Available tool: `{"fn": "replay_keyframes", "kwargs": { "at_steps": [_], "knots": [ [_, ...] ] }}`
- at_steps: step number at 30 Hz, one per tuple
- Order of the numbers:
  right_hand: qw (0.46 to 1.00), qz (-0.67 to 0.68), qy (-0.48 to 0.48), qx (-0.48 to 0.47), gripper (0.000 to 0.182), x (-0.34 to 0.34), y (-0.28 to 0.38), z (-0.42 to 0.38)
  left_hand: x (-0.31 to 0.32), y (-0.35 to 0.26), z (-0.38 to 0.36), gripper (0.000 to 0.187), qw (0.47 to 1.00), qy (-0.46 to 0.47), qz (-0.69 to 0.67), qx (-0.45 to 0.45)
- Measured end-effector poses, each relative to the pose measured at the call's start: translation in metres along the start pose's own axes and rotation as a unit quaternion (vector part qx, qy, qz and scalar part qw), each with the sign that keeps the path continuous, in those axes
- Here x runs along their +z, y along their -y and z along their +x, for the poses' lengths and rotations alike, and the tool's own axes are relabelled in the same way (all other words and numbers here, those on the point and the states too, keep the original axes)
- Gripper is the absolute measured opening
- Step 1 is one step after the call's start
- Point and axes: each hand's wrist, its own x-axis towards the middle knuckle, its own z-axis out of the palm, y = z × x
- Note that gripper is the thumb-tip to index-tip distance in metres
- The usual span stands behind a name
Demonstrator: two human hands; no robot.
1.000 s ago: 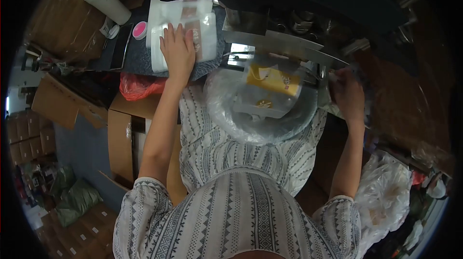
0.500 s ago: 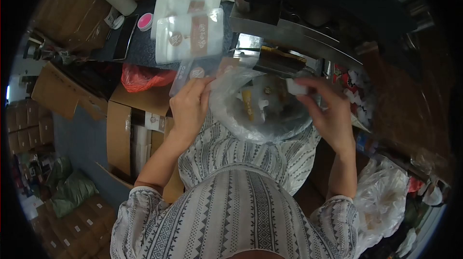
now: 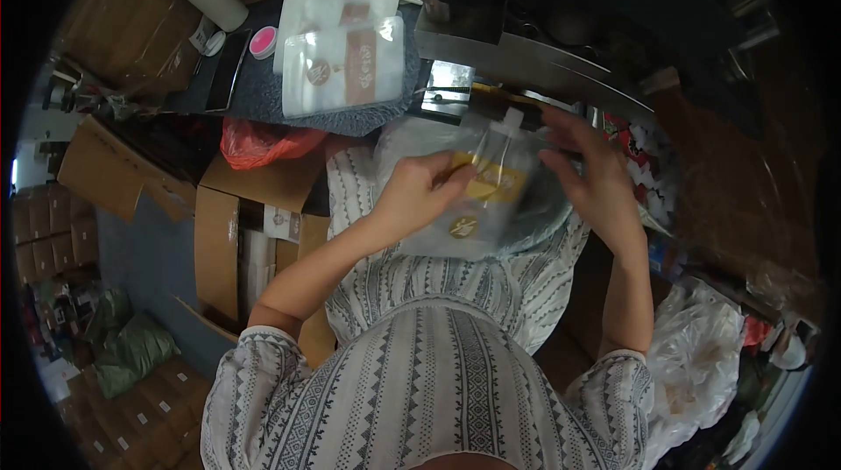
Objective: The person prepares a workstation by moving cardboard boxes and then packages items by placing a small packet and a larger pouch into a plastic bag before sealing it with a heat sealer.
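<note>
Pouch: transparent, located over the person's lap in front of a round container covered with clear plastic. Orientation: tilted, with the white-capped spout toward one o'clock. A yellow band crosses the upper body; its lettering is partly blurred. A round gold emblem lies toward seven o'clock. The film appears glossy and slightly hazy; contents cannot be determined.

Left hand: at the nine o'clock edge, thumb and fingers pinching the film beside the yellow band. Right hand: at three o'clock from the spout, fingers released, parted and lightly curved, near the cap.

White pouches with brown bands lie stacked on a dark grey cloth, toward eleven o'clock from the pouch. Farther toward ten o'clock: a pink-topped jar and a phone
</note>
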Motion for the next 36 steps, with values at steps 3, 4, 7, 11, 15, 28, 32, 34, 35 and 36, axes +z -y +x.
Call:
{"fn": "replay_keyframes", "kwargs": {
  "at_steps": [3,4,7,11,15,28,32,34,35,36],
  "knots": [
    [0.993,-0.099,-0.061,0.013,0.035,-0.018,-0.012,-0.013,-0.001,-0.019,0.032,0.021,0.997,-0.004,-0.058,-0.041],
    [0.987,-0.145,-0.062,0.025,0.033,-0.024,-0.016,-0.018,0.003,-0.018,0.04,0.021,0.997,-0.003,-0.059,-0.041],
    [0.91,-0.367,-0.162,0.101,0.023,-0.037,-0.036,-0.031,0.011,-0.012,0.048,0.027,0.957,-0.006,-0.271,-0.104],
    [0.852,-0.472,-0.063,0.216,0.018,-0.045,-0.102,-0.027,-0.019,0.001,0.052,0.04,0.983,-0.139,-0.12,0.017],
    [0.883,-0.412,-0.105,0.201,0.018,-0.041,-0.075,-0.026,-0.062,0.06,0.044,0.044,0.697,-0.326,0.613,0.178],
    [0.987,-0.027,-0.021,-0.159,0.027,0.017,0.028,0.008,-0.048,-0.008,-0.031,0.014,0.887,-0.29,0.279,0.228],
    [0.971,-0.081,0.035,-0.22,0.03,0.014,0.021,0.013,-0.033,-0.011,-0.034,0.011,0.919,-0.146,0.283,0.232],
    [0.99,0.099,0.101,-0.025,0.031,0.01,0.019,0.013,-0.021,0.002,-0.023,0.008,0.948,-0.072,0.202,0.236],
    [0.99,0.097,0.101,-0.026,0.031,0.01,0.016,0.012,-0.014,0.001,-0.016,0.008,0.947,-0.073,0.201,0.238],
    [0.995,0.094,0.036,-0.006,0.031,0.011,0.01,0.009,-0.007,0.0,-0.009,0.01,0.974,-0.044,0.138,0.177]
  ]
}}
